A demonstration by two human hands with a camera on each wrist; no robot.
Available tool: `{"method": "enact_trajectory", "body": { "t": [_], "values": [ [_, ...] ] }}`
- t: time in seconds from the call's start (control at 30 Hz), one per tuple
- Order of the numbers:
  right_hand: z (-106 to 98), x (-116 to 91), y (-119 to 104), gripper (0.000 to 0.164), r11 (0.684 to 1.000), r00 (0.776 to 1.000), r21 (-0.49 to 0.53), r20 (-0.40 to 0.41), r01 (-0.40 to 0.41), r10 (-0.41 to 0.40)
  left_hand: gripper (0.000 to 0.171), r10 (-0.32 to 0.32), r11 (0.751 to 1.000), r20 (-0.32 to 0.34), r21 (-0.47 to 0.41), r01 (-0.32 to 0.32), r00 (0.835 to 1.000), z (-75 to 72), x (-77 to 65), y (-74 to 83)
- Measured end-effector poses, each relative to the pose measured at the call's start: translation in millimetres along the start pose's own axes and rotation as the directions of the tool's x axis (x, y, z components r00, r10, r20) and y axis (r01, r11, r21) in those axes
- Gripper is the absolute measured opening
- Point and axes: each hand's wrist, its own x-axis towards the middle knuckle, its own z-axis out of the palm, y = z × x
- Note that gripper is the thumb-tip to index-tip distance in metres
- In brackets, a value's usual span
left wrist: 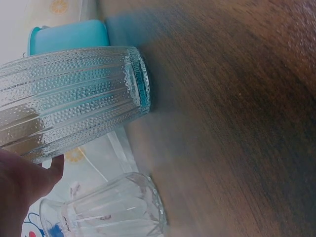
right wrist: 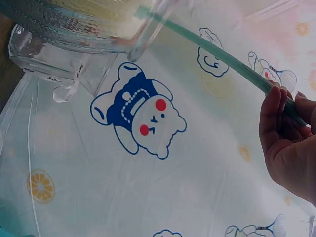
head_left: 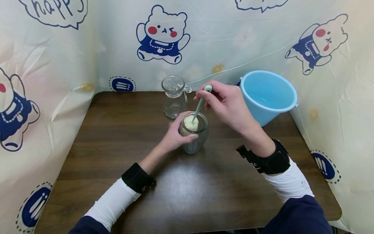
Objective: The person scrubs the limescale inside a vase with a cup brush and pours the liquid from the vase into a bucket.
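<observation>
My left hand grips a clear glass jar near its rim, thumb on the near side. In the left wrist view the jar shows ribbed, pebbled glass. From above right, my right hand pinches the green handle of a sponge brush near its top end. The handle slants down to a pale cream sponge head, which sits inside the jar's mouth. The right wrist view shows the long green handle running from the fingers to the jar.
A second glass vessel, with a flared rim and a ribbon at its neck, stands just behind the jar. To the right at the back is a light blue bucket. A printed curtain hangs around the brown wooden table.
</observation>
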Motion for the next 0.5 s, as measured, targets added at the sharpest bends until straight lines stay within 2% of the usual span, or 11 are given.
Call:
{"method": "enact_trajectory", "body": {
  "t": [0.27, 0.5],
  "values": [
    [5, -4, 5, 0.006, 0.982, 0.995, -0.164, -0.024, 0.091, -0.096, 0.083, 0.028, 0.999, -0.001, 0.02, -0.028, 1.0, -0.1, 1.2, -0.3],
    [18, -10, 25, 0.009, 0.97, 0.998, -0.235, 0.024, 0.067, -0.063, 0.081, 0.055, 0.998, -0.006, 0.016, -0.055, 0.998, -1.5, 0.4, -2.2]
  ]
}}
